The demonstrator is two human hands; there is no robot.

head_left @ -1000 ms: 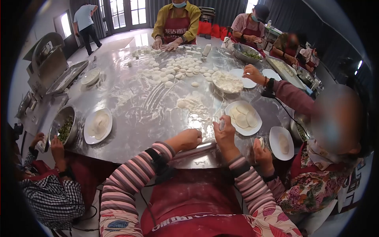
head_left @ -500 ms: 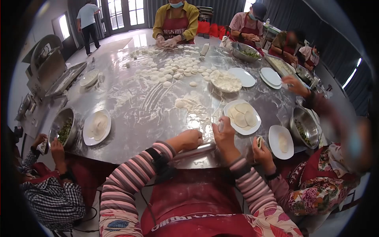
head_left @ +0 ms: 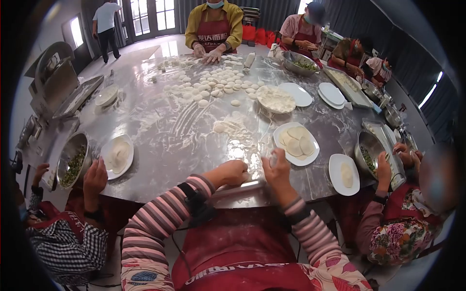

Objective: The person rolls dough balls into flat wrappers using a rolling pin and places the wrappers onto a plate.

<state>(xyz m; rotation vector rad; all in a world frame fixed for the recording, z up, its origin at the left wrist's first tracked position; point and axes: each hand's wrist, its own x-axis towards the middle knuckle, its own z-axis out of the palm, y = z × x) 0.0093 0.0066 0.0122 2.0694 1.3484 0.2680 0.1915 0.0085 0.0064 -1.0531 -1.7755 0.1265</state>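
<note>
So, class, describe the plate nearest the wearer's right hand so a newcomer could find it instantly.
On the large metal table, find the wearer's right hand at the near edge. Just beyond it, slightly right, is a white plate. Unlike the neighbouring plate farther right, with its small patch of dough, it carries several overlapping dough rounds.
</note>
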